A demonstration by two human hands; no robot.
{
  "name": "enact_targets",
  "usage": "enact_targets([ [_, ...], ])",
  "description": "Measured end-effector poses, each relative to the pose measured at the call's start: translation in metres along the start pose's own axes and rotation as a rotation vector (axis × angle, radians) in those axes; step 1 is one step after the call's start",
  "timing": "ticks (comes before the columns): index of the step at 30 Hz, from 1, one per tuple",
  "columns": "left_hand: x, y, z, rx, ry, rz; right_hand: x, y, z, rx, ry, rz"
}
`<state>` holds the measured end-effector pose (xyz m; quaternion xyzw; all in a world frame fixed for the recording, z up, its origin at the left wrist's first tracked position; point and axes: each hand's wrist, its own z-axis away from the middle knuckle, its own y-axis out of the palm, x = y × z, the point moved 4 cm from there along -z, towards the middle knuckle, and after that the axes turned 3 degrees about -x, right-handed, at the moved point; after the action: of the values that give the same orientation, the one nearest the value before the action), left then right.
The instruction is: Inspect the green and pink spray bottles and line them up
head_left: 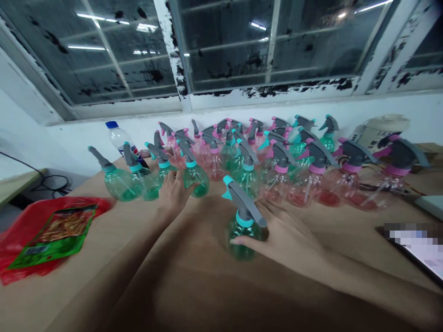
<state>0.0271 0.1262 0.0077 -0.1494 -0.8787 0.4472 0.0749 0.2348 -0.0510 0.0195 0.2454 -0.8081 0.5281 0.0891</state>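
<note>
My right hand is wrapped round a green spray bottle at the front middle of the table, thumb across its near side. This bottle has a turquoise collar and a grey trigger head and stands upright or nearly so. Farther back on the left, my left hand grips the left side of another green spray bottle, its thumb in front; some fingertips are hidden. Close by on that hand's left stand more green spray bottles. Pink spray bottles with pink collars line up beyond my right hand.
Several more spray bottles crowd back to the white wall under the window. A blue-capped drink bottle stands at back left. A snack packet lies on a red plastic bag. At right are a phone and a pale container.
</note>
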Motion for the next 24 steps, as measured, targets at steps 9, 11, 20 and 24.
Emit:
enact_targets([
  [9,-0.006,-0.006,0.004,0.029,-0.103,-0.021,-0.027,-0.021,0.036,0.049,0.010,-0.093],
  [11,-0.006,-0.007,0.003,0.027,-0.115,-0.018,-0.031,-0.025,0.039,0.102,0.106,-0.190],
  [20,-0.029,-0.018,0.037,-0.031,-0.056,0.081,-0.040,-0.013,0.019,0.110,0.115,-0.650],
  [24,-0.069,-0.019,0.077,0.163,0.139,0.264,-0.030,-0.009,0.007,0.084,0.017,-0.717],
])
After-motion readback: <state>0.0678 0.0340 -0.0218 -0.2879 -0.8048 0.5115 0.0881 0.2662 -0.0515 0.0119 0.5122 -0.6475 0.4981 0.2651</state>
